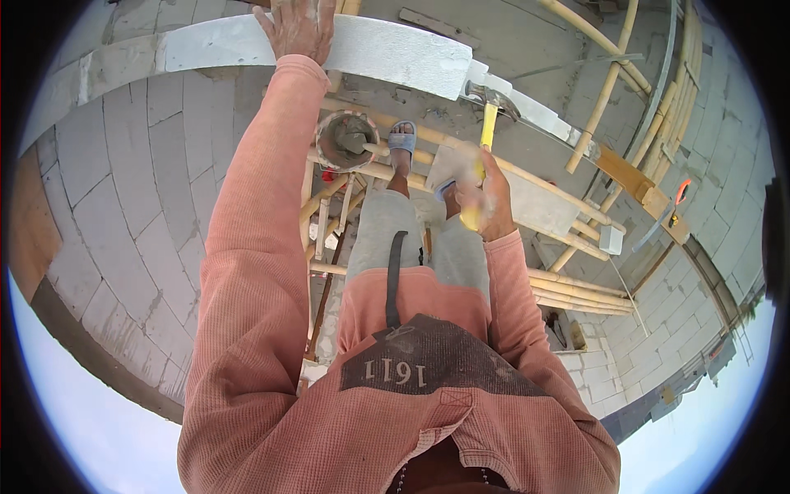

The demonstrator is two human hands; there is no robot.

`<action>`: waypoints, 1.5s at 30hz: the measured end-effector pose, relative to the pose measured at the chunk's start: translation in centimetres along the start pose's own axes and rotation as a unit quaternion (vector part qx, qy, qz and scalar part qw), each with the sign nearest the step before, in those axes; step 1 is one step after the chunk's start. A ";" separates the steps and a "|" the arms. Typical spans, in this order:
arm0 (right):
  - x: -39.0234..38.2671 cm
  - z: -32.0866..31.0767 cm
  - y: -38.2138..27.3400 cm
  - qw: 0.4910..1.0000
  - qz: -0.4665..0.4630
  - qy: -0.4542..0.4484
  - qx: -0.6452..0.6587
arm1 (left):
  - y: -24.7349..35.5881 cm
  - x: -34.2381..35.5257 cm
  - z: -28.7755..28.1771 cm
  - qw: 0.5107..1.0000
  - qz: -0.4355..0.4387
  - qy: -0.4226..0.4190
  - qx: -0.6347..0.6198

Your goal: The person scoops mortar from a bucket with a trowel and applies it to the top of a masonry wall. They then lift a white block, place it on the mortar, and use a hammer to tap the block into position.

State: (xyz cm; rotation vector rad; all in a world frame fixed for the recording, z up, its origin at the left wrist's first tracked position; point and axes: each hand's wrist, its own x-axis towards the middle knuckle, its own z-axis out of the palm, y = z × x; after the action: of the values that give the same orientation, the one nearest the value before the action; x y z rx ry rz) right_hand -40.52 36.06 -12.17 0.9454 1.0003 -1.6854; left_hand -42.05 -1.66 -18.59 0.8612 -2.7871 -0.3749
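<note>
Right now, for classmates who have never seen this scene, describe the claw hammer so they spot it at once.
Start with the pale masonry block across the top of the view, under the left hand. At its right end is the claw hammer, gripped in the right hand. Its yellow handle and curved metal claw set it apart from the tan bamboo poles.

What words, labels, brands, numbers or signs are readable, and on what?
Dark chest panel of the pink top: large pale digits, upside down in view; not copied here.
Same panel: small pale mark, too small to read.
Yellow-handled claw hammer, bucket: no legible print.
</note>
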 end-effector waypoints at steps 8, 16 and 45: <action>-3.4 2.1 -1.6 0.978 -0.115 0.122 -0.126 | -11.3 3.5 -3.3 0.976 -0.204 0.071 0.031; -3.1 5.4 -0.8 0.955 -0.154 0.161 -0.196 | -9.8 4.5 -2.9 0.970 -0.225 0.054 0.073; 12.7 44.7 1.4 0.151 -0.424 -0.306 -0.839 | -12.5 4.9 -5.0 0.994 -0.107 -0.004 0.034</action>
State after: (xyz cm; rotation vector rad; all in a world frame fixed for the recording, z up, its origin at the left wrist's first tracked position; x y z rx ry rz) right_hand -49.36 -9.34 -7.30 -1.9675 1.8129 -0.2121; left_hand -38.20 -15.33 -17.00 1.1824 -2.7357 -0.3182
